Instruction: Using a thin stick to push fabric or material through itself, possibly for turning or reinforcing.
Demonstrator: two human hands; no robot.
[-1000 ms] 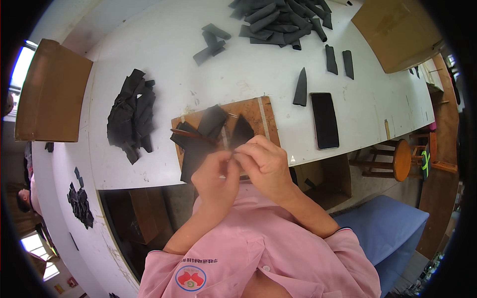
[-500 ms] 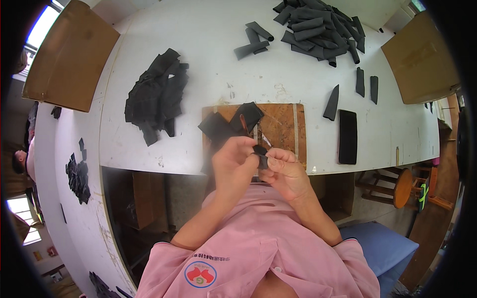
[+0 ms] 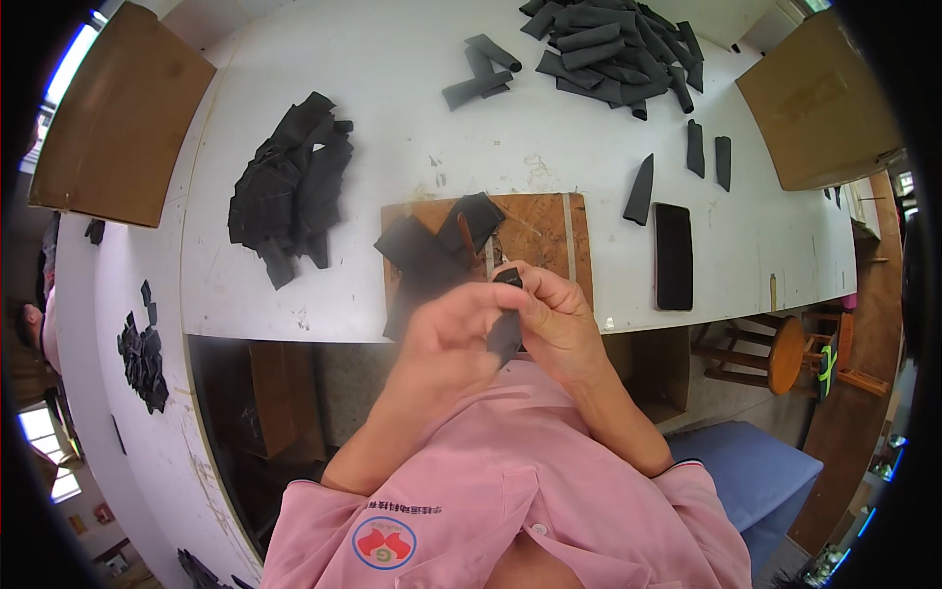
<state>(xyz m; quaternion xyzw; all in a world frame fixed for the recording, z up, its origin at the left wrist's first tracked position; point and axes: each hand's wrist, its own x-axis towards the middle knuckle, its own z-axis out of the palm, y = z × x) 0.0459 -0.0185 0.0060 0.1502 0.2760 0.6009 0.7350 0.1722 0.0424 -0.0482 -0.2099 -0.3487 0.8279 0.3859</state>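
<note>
Left hand (image 3: pixel 449 329) has moved across the black strip (image 3: pixel 504 337), which now shows above and below its fingers. Right hand (image 3: pixel 564 319): grip closed, pinching the strip's upper part. Left-hand grip: curled over the strip; blur hides how firmly. The strip thus appears mid-handling, between both hands. Beyond, dark pieces (image 3: pixel 420 247) lie on the brown board (image 3: pixel 548 234); farther, grey rolls (image 3: pixel 613 54) are heaped on the tabletop (image 3: pixel 392 137).

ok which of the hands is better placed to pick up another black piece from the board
Probably the left hand: it is nearer the black pieces on the left of the brown board, while the right hand sits farther right, seemingly pinching the small black piece.
</note>
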